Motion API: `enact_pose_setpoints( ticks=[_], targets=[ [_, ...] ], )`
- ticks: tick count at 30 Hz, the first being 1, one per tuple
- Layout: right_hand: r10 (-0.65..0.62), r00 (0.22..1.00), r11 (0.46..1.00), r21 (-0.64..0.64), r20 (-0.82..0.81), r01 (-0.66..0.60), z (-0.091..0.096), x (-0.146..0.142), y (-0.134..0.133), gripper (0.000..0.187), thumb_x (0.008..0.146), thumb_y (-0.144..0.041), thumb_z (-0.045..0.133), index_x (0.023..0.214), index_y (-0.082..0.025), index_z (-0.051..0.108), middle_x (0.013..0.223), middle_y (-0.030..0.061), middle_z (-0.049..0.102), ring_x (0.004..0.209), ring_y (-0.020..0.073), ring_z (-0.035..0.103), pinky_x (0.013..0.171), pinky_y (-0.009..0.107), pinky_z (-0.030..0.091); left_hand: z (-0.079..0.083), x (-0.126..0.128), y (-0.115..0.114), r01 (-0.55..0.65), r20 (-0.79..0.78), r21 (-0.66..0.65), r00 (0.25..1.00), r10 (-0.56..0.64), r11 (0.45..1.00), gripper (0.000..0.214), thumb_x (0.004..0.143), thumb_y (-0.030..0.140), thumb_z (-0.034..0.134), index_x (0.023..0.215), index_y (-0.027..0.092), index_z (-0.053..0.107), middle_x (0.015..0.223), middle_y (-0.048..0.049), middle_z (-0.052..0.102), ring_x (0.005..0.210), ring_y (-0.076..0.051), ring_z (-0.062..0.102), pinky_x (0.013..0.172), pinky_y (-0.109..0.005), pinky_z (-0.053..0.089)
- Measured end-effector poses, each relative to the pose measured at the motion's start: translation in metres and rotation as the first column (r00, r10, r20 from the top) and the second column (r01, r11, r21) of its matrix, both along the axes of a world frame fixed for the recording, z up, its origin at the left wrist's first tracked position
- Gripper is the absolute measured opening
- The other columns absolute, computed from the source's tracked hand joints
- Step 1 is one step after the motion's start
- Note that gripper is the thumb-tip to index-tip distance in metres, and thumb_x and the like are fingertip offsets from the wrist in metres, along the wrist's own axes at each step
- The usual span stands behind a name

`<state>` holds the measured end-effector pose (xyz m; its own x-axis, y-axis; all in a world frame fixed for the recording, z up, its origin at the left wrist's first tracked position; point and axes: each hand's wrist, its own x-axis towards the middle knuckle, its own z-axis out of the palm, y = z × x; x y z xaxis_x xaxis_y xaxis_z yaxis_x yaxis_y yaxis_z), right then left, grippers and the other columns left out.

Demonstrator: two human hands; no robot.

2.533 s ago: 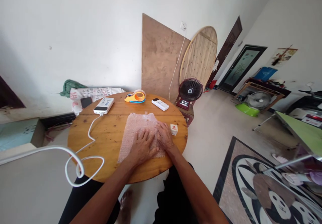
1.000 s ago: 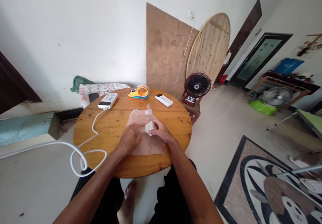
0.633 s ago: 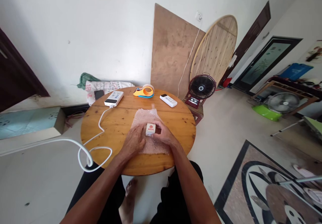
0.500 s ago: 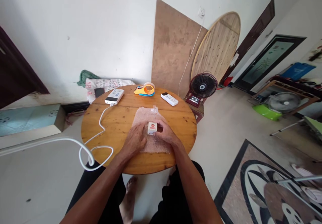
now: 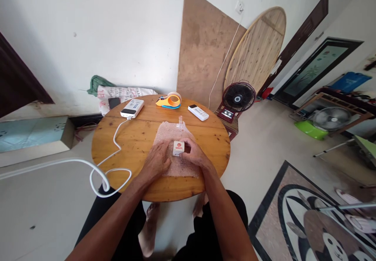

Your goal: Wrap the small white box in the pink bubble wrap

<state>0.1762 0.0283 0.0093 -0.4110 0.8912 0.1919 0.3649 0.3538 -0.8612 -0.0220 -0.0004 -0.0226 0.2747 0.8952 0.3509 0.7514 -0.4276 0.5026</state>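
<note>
A pinkish sheet of bubble wrap (image 5: 172,132) lies flat on the round wooden table (image 5: 132,143). On it stands a small white box with a red mark (image 5: 178,148). My right hand (image 5: 195,156) grips the box from the right side. Beside the box, my left hand (image 5: 157,162) rests flat on the sheet, its fingers touching the box's left side. A short strip of clear tape (image 5: 181,122) sticks up at the sheet's far edge.
At the table's far side lie an orange tape dispenser (image 5: 169,101), a white remote (image 5: 198,112) and a white power bank (image 5: 132,108) with a looping white cable (image 5: 105,171). A standing fan (image 5: 238,96), boards and a sack line the wall. A panda rug (image 5: 317,222) lies to the right.
My right hand picked the small box up from the table's right side and set it on the bubble wrap. My left hand stayed on the sheet. The camera view shifted slightly.
</note>
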Motion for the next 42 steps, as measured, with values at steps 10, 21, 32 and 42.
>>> enact_pose_setpoints(
  ticks=[10,21,32,42],
  targets=[
    [0.024,1.0,0.999,0.032,-0.016,-0.023,0.0,0.001,-0.001,0.06,0.067,-0.012,0.061,0.125,-0.023,0.049,0.122,0.0041,0.057,0.113,0.0214,0.054,0.099,0.037,0.041,0.001,0.0,-0.001,-0.006,-0.008,0.011,1.0,0.006,1.0,0.066,0.073,0.018,0.048,0.137,0.012,0.036,0.135,-0.0139,0.049,0.128,-0.028,0.041,0.11,-0.047,0.031],
    [0.002,1.0,1.0,0.031,0.019,-0.003,0.005,-0.001,-0.003,0.052,0.066,-0.012,0.058,0.117,-0.02,0.055,0.116,0.0051,0.061,0.107,0.0215,0.056,0.097,0.038,0.042,-0.001,-0.001,0.001,0.012,0.001,0.016,1.0,-0.012,1.0,0.069,0.071,0.017,0.049,0.138,0.016,0.035,0.136,-0.0126,0.049,0.128,-0.028,0.042,0.108,-0.048,0.033],
    [0.029,0.998,1.0,-0.011,-0.047,-0.029,0.008,-0.002,-0.006,0.056,0.068,-0.011,0.058,0.122,-0.022,0.053,0.12,0.0039,0.059,0.111,0.0218,0.055,0.1,0.038,0.041,0.005,0.001,-0.004,0.002,-0.042,0.026,0.999,-0.001,1.0,0.065,0.072,0.016,0.046,0.136,0.014,0.038,0.134,-0.0128,0.05,0.127,-0.027,0.042,0.109,-0.047,0.032],
    [-0.005,1.0,0.999,0.042,-0.028,0.006,0.008,-0.004,-0.006,0.046,0.067,-0.012,0.058,0.112,-0.02,0.057,0.112,0.0044,0.062,0.103,0.0209,0.058,0.093,0.035,0.045,0.004,0.001,-0.003,-0.003,-0.028,0.026,1.0,0.004,1.0,0.065,0.071,0.015,0.048,0.135,0.012,0.039,0.133,-0.014,0.051,0.126,-0.028,0.044,0.108,-0.045,0.034]
  ],
)
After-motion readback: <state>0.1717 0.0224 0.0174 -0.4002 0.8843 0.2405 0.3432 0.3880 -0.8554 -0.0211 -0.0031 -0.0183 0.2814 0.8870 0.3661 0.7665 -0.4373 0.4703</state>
